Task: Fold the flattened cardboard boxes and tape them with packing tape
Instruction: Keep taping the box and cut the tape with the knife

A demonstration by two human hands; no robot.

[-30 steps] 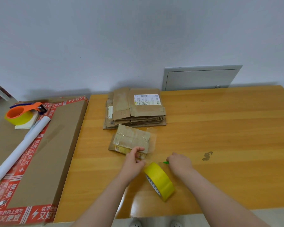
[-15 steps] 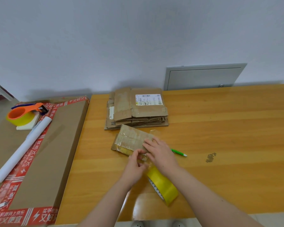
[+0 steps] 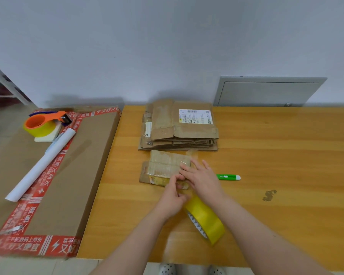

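Wooden table [image 3: 266,155] against a plain pale wall, box-taping going on

The small box [image 3: 163,165] sits just in front of the stack of flattened boxes [image 3: 187,132]. The right hand [image 3: 204,180] lies flat on its right end, fingers spread and pressing. The left hand [image 3: 172,199] pinches the box's near edge with curled fingers and thumb. The yellow tape roll [image 3: 207,221] stands on edge between the wrists, and a green pen-shaped tool [image 3: 227,177] lies off to the right.

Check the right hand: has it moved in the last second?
Yes. The right hand came off the green pen, which now lies uncovered, and moved leftward and toward the wall onto the small box.
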